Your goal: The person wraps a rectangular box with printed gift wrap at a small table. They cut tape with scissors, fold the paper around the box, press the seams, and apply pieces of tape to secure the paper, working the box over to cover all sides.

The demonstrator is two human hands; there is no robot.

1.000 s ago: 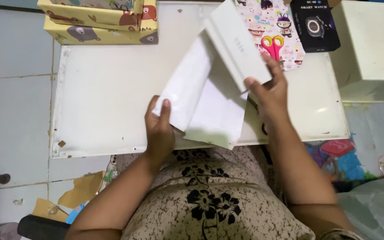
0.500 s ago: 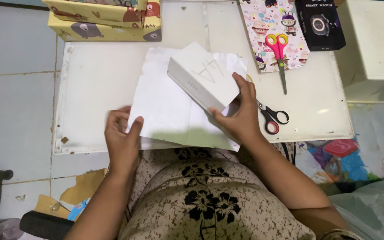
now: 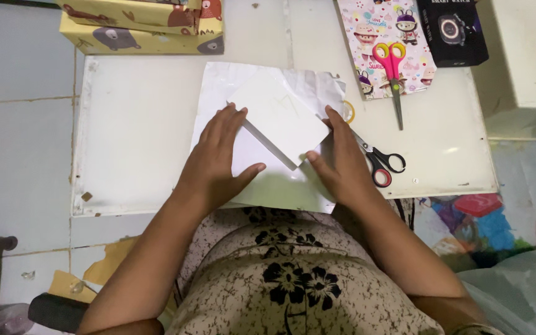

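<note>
White low table (image 3: 125, 155), flat top, fills the middle of the view. On it, centre: one sheet of white paper (image 3: 268, 183), thin and limp, creased at the far edge, likely light and easily torn or slid about. On the sheet, turned cornerwise: a white box (image 3: 277, 115), flat, stiff-sided and probably light; smooth faces, so best taken by its edges or corners rather than by the top. Left hand (image 3: 218, 158) lies flat, fingers spread and slightly apart, tips touching the box's left edge, palm pressing the paper. Right hand (image 3: 342, 161) lies open likewise, fingers together, thumb at the box's near corner, gripping nothing. Far left: yellow patterned boxes (image 3: 141, 25). Far right: a black box (image 3: 454, 31), a pink patterned sheet (image 3: 379, 25) with pink-and-yellow scissors (image 3: 393, 74) on it. Just right of the right hand: black-and-red scissors (image 3: 383, 164) and a tape roll (image 3: 348, 111), partly hidden.
</note>
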